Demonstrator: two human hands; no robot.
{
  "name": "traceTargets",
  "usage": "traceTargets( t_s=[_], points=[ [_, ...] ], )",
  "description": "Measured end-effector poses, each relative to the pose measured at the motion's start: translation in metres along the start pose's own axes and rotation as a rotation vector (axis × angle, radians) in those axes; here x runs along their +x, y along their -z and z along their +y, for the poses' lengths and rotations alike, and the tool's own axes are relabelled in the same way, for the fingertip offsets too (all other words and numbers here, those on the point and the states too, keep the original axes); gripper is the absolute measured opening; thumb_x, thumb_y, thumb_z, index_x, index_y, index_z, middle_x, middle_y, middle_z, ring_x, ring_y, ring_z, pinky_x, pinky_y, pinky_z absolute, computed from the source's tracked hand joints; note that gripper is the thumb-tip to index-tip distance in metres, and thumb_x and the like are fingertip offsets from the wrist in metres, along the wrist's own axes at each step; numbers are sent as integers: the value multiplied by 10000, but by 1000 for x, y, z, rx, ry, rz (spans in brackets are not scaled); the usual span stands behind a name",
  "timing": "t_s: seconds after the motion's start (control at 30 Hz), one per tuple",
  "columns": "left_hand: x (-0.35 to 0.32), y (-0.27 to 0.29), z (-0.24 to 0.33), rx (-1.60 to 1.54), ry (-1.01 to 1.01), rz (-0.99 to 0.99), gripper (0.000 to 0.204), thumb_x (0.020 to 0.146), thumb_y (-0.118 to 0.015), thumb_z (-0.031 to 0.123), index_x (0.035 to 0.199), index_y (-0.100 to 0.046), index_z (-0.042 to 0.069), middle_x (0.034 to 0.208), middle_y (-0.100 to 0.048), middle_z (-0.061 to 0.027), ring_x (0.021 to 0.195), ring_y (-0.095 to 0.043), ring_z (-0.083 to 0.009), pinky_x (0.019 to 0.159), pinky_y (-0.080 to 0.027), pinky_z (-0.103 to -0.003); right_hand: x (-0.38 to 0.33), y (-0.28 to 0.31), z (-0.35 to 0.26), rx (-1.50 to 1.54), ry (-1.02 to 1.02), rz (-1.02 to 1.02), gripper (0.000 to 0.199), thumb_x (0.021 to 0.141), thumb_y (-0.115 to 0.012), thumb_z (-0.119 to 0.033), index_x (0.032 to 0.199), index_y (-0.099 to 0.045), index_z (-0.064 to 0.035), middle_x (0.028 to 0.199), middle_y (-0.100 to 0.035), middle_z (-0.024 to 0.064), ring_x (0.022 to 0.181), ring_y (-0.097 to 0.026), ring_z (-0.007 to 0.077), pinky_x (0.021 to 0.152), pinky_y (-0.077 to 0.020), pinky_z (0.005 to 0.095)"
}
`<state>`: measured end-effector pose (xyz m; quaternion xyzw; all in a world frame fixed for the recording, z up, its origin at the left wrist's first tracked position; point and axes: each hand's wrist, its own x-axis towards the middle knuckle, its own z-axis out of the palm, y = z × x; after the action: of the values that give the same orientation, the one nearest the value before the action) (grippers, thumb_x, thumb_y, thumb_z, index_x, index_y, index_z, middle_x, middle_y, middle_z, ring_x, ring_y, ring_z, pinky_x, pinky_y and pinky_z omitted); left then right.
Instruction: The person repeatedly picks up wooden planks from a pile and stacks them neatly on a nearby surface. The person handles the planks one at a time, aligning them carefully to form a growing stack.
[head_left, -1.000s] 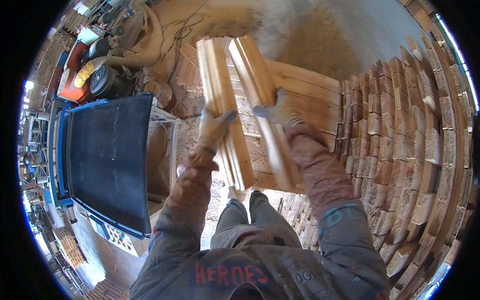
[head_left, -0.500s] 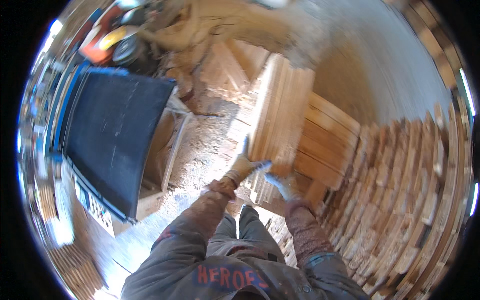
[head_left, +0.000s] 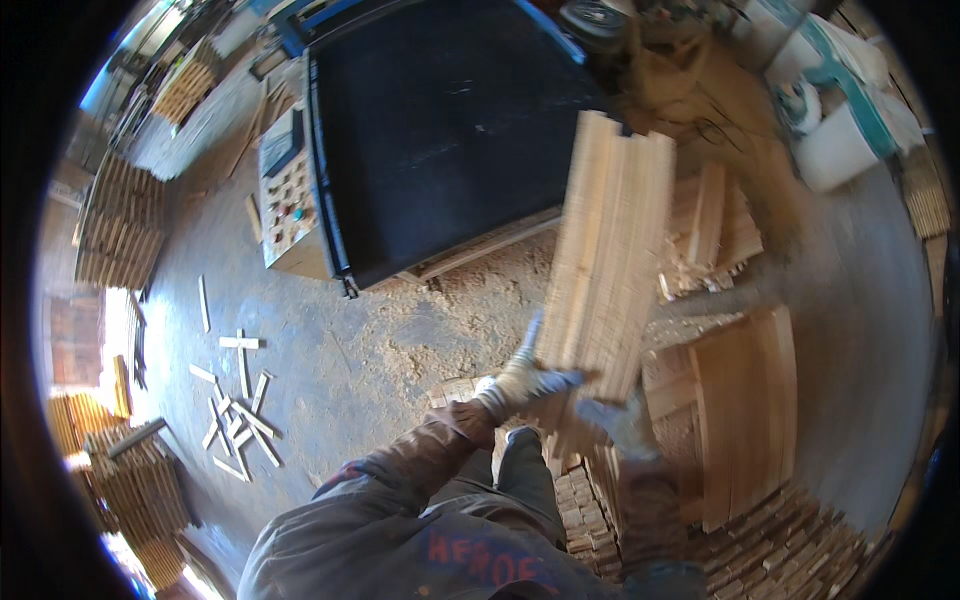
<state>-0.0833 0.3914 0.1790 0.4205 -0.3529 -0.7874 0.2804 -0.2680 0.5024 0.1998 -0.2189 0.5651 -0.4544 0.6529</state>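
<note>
A bundle of long pale wooden boards (head_left: 610, 250) lies side by side between my hands, its far end pointing away from me toward the black machine. My left hand (head_left: 520, 385), in a pale work glove with bluish fingertips, is closed on the left side of the near end. At the near right corner my gloved right hand (head_left: 618, 422) grips the same boards; motion smears it, and its fingers are partly hidden. Right of the bundle, wider reddish boards (head_left: 745, 410) lie on a stack. Small stacked wood pieces (head_left: 585, 505) sit by my legs.
A machine with a wide black top (head_left: 450, 130) stands ahead, its button panel (head_left: 290, 210) on the left. Loose sticks (head_left: 240, 430) lie scattered on the floor. Board stacks (head_left: 120, 225) line the left. A white and green container (head_left: 840, 150) stands far right. Sawdust (head_left: 410, 330) covers the floor.
My view and body have turned left, so the machine now lies straight ahead. The boards have come away from the stack on the right, carried in both hands.
</note>
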Motion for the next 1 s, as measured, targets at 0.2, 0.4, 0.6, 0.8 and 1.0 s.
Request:
traceTargets(
  t_s=[0.2,0.4,0.6,0.8,1.0],
  points=[
    [29,215,41,-41,-280,339,1146,736,-972,219,1606,-243,64,1402,-603,-168,1239,-629,-289,1057,-552,-425,213,-171,-10,181,-235,-263,682,982,-702,-144,1493,-323,101,1358,-544,396,1038,-721,469,824,-684,507],
    [99,393,83,567,-117,564,801,912,-728,627,1374,-597,-14,1109,-745,-223,1122,-711,-312,941,-560,-396,386,-289,33,-802,122,-255,1188,768,-918,-482,1591,-237,37,1492,-468,337,1367,-508,501,1153,-473,545],
    [85,451,34,900,-138,767,793,858,-871,393,1399,-520,-68,1185,-689,-217,1102,-664,-269,939,-549,-392,419,-348,107,-1199,265,-123,1129,620,-980,-497,1483,-443,-5,1478,-504,264,1320,-538,412,1138,-469,432],
    [64,409,61,1517,-351,1153,873,851,-832,426,1560,-447,93,1450,-496,-284,1346,-453,-467,1096,-423,-582,443,-382,100,-1053,278,-279,404,883,-750,-257,1215,-694,-32,1258,-687,237,1103,-693,383,995,-557,467],
    [101,428,53,1817,-244,650,530,991,-601,408,1483,-536,223,1493,-531,-128,1396,-453,-369,1110,-425,-471,367,-317,72,-860,199,-537,489,876,-771,-246,1278,-646,3,1136,-733,230,1053,-718,347,888,-573,455]
  ],
)
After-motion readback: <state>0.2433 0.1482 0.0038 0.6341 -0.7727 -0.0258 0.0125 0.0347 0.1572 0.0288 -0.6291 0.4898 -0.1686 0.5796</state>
